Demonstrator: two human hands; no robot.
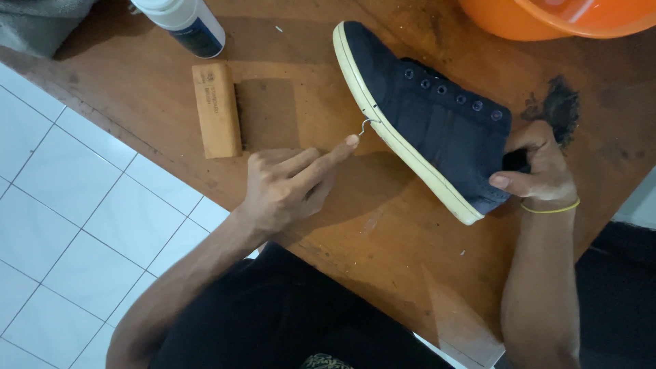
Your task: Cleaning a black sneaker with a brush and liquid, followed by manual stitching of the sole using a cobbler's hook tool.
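A dark navy sneaker [437,123] with a cream rubber sole is tilted on its side over the wooden table [383,239]. My right hand [536,167] grips its heel, thumb on the outside and fingers inside the collar. My left hand [290,184] rests on the table with the index finger stretched out. It holds a thin bent metal hook [365,126] whose tip touches the edge of the sole near the toe.
A wooden-backed brush [217,109] lies on the table left of the shoe. A white bottle with a dark label [188,24] stands at the top left. An orange basin [560,17] sits at the top right, with a dark smudge [557,106] below it. White floor tiles [61,225] lie to the left.
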